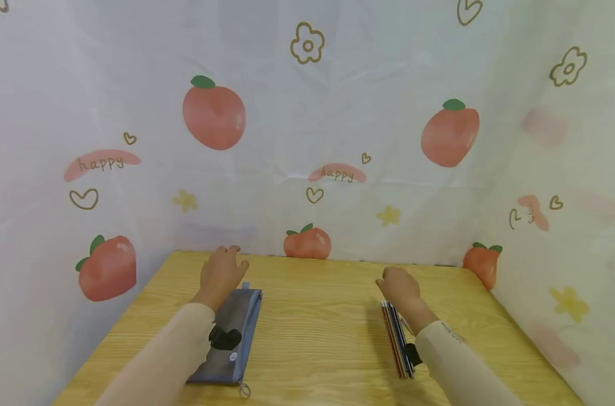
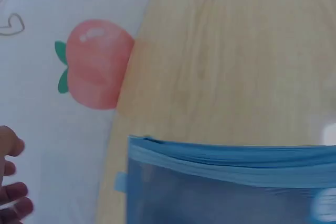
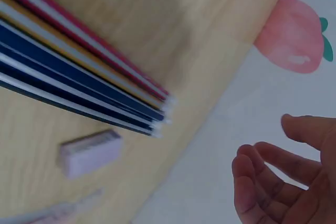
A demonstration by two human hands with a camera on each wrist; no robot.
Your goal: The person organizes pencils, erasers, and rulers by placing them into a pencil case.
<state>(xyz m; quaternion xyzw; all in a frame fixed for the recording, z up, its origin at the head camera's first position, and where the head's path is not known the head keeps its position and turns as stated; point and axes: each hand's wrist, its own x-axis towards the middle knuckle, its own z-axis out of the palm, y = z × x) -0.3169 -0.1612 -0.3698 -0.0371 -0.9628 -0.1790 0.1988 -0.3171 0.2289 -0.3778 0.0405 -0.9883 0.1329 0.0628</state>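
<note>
At the left, the person's left grip [image 1: 222,276] hangs beyond the far part of a mesh pouch [image 1: 244,316], fingers spread loosely and holding nothing. The pouch lies flat on the bench [image 1: 322,327]; whether its zip is undone cannot be told. Being thin and soft, it could slide or crumple if nudged, and the ring [image 1: 244,389] at its near end might snag a sleeve.

At the right, the right grip [image 1: 399,290] is above the far end of a bundle of pencils [image 1: 397,341], fingers lightly bent, thumb apart, nothing between them. The pencils lie side by side with no band visible, so an uneven pinch or a knock from the wrist could make them fan out or roll.

As for the surroundings, the left forearm and its black wrist device [image 1: 225,338] cover part of the pouch from above. Behind the bench hangs a printed cloth [image 1: 266,186], limiting reach forward. Just beside the pencils, an eraser [image 3: 90,156] and a blurred slender item [image 3: 58,212] crowd their right side.
</note>
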